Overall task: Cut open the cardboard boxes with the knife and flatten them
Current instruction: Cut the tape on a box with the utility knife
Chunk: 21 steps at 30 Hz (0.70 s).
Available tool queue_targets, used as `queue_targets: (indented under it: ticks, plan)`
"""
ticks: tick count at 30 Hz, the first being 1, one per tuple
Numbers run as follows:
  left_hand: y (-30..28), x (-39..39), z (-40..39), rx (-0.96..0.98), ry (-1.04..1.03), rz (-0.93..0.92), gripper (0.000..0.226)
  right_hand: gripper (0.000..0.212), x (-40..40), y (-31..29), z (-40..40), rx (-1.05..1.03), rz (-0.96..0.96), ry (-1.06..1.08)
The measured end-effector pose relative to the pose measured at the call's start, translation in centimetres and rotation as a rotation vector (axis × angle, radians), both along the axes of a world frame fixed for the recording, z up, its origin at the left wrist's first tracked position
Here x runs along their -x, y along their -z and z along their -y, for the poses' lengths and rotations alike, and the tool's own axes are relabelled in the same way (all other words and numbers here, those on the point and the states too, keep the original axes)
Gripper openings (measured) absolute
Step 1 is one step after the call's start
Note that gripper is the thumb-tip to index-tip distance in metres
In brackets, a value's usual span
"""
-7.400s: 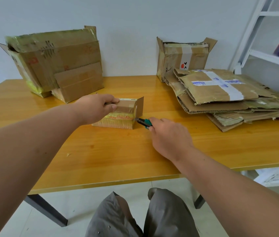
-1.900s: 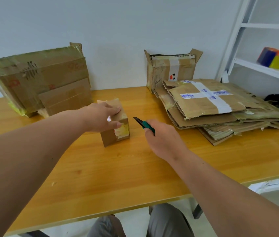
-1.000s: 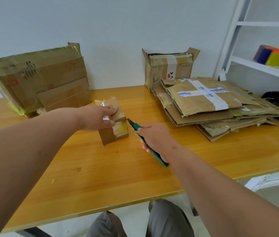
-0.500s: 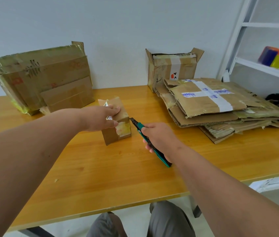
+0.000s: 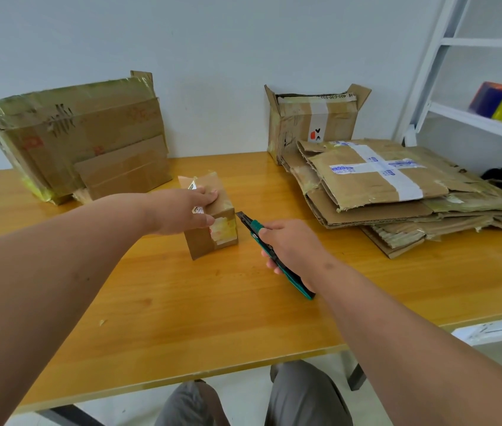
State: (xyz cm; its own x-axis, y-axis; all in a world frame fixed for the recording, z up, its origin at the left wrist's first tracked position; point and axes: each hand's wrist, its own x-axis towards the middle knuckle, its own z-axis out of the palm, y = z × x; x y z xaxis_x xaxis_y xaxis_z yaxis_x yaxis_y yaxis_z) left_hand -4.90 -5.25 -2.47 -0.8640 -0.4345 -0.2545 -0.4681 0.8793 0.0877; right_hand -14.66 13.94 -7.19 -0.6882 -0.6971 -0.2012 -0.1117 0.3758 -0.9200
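Bright, even light, soft shadows only; glare sheens the table (image 5: pixel 182 302); wide-angle bending at edges, focus sharp.

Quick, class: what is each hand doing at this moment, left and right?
Left hand: grips the top of the small cardboard box on the table.
Right hand: grips the green knife, tip near the box.

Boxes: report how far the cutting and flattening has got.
Done: a stack of flattened cardboard lies at the table's right. In hand: the left hand holds the small box upright, and the right hand grips the knife, its tip close to the box's taped corner. Left: that small box, the big box with a smaller one leaning on it, and the open box by the wall.
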Motion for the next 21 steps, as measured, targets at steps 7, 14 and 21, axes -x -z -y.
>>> queue_targets:
  ticks: [7, 14, 21]
  plan:
    - [0.0, 0.0, -0.1, -0.011, -0.011, -0.006, 0.063, 0.032, -0.2, -0.1, 0.4, -0.011, -0.024, 0.009]
    - [0.1, 0.0, 0.0, -0.036, -0.018, -0.02, 0.063, 0.029, -0.1, 0.2, 0.7, -0.078, -0.113, 0.004]
    - [0.1, -0.1, 0.0, -0.046, -0.028, -0.026, 0.063, 0.025, 0.1, 1.1, 0.9, -0.206, -0.317, -0.064]
